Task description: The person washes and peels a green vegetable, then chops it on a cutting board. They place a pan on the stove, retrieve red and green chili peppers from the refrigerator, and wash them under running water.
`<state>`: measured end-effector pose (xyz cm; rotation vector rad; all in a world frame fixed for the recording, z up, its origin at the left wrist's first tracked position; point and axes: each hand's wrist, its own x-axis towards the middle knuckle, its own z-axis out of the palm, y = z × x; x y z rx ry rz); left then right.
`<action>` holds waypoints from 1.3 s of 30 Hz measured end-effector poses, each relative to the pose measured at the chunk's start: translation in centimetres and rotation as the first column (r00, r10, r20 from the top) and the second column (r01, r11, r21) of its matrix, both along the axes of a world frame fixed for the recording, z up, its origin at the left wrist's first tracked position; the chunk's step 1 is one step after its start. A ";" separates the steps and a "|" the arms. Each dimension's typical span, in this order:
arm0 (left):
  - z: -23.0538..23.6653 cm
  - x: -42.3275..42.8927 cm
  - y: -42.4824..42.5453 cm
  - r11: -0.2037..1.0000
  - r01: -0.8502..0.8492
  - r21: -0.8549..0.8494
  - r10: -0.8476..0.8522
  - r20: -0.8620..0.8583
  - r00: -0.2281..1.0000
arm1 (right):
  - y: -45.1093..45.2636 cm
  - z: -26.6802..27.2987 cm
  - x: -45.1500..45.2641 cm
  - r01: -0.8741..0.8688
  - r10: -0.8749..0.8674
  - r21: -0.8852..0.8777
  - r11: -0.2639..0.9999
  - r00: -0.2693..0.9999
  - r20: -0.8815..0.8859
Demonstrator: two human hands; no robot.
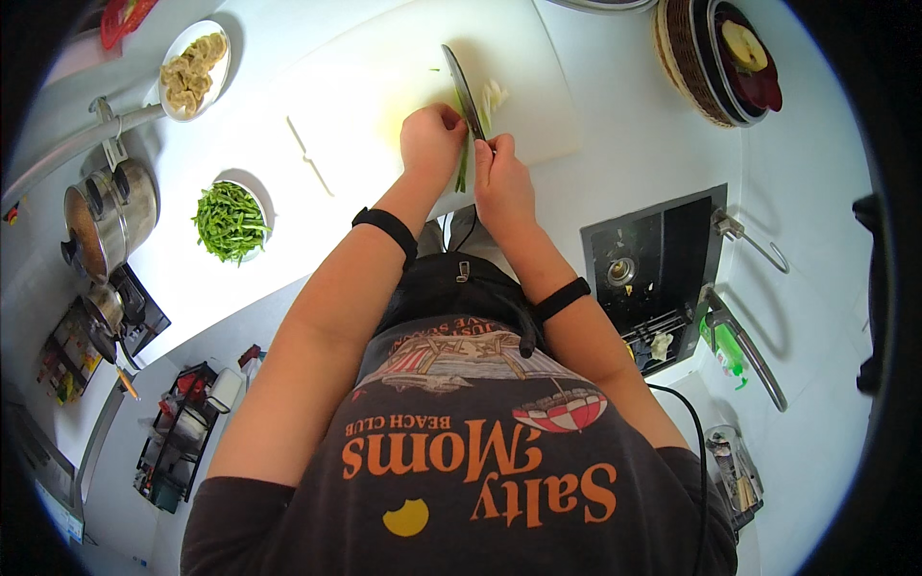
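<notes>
My right hand [506, 183] grips the handle of a kitchen knife [461, 83], whose blade points away from me over a white cutting board [529, 54]. Just left of the blade, my left hand [432, 140] has its fingers curled down on thin green stalks [462, 173]. The stalks' near ends stick out between my two hands, and my fingers hide part of them. On the blade's right side lies a small heap of pale cut pieces [494, 97]. A tiny green scrap [434, 70] rests left of the knife tip.
A bowl of chopped greens [230, 219] and a plate of dumplings [191, 72] stand to the left, near a steel pot [112, 216]. At right are a black sink [648, 245] with a faucet [745, 353], and a wicker basket [684, 61] beside a halved apple [744, 47].
</notes>
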<state>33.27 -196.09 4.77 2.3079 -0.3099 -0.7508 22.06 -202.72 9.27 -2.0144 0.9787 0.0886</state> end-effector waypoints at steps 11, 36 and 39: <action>0.1 0.2 0.0 0.999 0.048 -0.003 -0.048 0.047 0.998 | -1.9 -1.8 1.5 0.101 -0.096 -0.044 0.994 0.989 0.110; -0.4 0.0 0.0 0.999 -0.042 -0.034 0.042 -0.015 0.999 | -0.8 0.1 -1.0 -0.069 0.068 -0.015 0.998 0.996 -0.051; -0.2 0.2 -0.1 0.999 -0.033 -0.004 0.033 -0.005 0.999 | -0.5 -0.1 -0.5 -0.081 0.079 -0.029 0.996 0.995 -0.058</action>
